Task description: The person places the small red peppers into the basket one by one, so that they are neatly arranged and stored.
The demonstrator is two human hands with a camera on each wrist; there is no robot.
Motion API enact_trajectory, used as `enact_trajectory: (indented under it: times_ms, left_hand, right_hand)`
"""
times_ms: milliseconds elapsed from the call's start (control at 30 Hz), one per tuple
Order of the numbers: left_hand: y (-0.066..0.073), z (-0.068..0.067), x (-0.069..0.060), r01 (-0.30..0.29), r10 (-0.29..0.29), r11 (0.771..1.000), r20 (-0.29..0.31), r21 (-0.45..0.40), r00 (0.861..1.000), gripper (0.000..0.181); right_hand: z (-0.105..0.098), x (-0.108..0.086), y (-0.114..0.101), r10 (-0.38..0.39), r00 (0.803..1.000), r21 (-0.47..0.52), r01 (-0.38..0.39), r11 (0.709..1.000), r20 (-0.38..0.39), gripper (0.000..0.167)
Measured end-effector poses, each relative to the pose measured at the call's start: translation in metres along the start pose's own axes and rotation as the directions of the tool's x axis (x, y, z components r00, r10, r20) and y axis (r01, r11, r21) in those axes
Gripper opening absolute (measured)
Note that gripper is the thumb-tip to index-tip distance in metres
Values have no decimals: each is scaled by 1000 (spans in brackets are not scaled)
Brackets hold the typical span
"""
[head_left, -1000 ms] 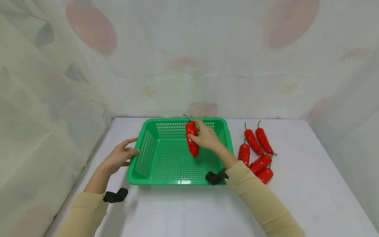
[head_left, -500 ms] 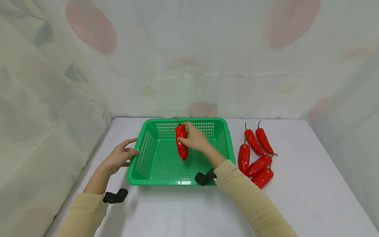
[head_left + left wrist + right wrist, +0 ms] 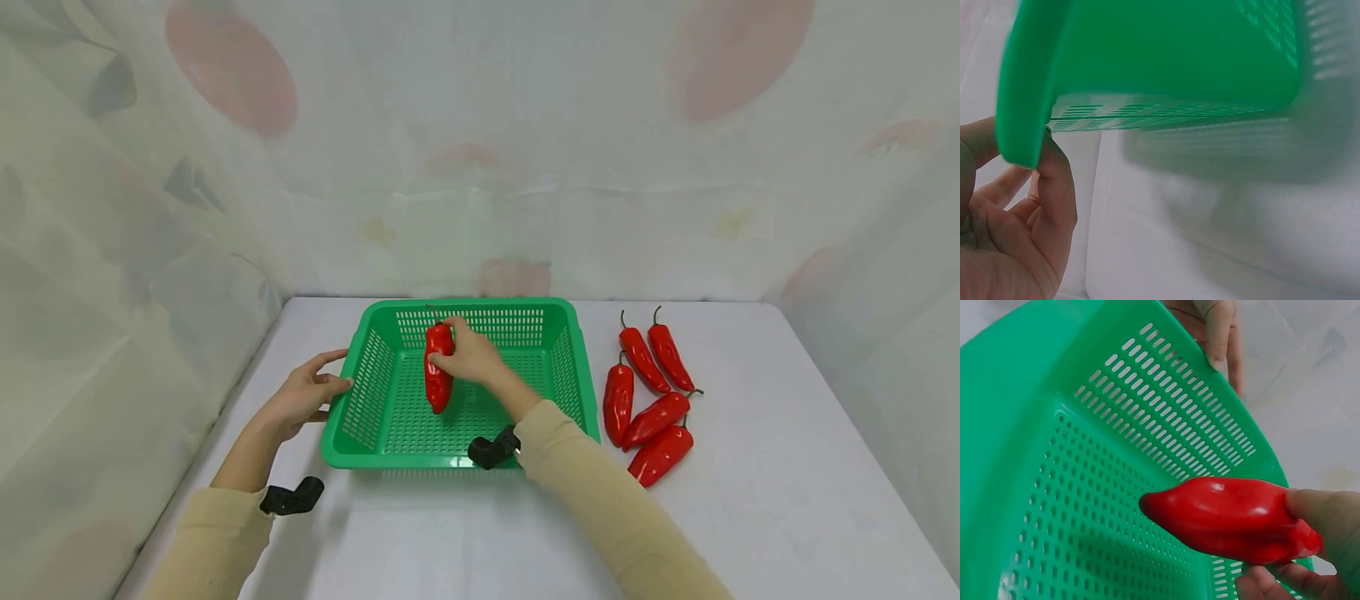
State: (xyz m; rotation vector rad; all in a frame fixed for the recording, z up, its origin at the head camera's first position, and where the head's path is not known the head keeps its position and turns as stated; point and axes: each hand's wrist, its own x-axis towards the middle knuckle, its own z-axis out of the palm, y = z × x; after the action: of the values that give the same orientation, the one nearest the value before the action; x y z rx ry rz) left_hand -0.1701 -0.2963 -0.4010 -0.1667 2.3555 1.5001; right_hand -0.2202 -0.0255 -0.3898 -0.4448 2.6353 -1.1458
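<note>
A green plastic basket with slotted sides sits on the white table. My left hand holds its left rim; the left wrist view shows the rim between the thumb and the curled fingers. Over the left part of the basket, my right hand pinches a red chili pepper near its stem end. The pepper hangs inside the rim with its tip toward me. In the right wrist view the pepper appears above the perforated floor, apart from it as far as I can see.
Several more red chili peppers lie on the table to the right of the basket. My right forearm crosses the basket's front right corner. A patterned white cloth hangs behind the table and along both sides.
My right hand has carried the chili pepper leftward and slightly lower within the basket. The left hand and the basket have stayed in place.
</note>
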Motion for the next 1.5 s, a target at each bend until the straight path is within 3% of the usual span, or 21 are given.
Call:
enact_trajectory:
  times_ms: [400, 600, 800, 1067, 1300, 1500]
  left_hand:
    - [1, 1, 0, 7, -7, 1000, 1, 8, 1000, 66]
    - [1, 1, 0, 1, -1, 1000, 4, 3, 1000, 67]
    - [1, 0, 0, 6, -6, 1000, 5, 8, 1000, 67]
    - [1, 2, 0, 11, -11, 1000, 4, 1, 1000, 67]
    - [2, 2, 0, 9, -9, 1000, 12, 6, 1000, 68]
    - [4, 1, -1, 4, -4, 1000, 8, 18, 1000, 68]
  right_hand:
    - [17, 7, 5, 77, 991, 161, -94, 983, 105, 59]
    - [25, 11, 5, 94, 988, 191, -117, 975, 125, 62]
    - [35, 13, 7, 115, 977, 263, -160, 952, 178, 63]
    - [39, 13, 5, 111, 965, 247, -170, 954, 237, 63]
    - [42, 12, 1, 106, 942, 255, -192, 948, 319, 64]
    - [44, 12, 0, 93, 924, 196, -176, 965, 371, 65]
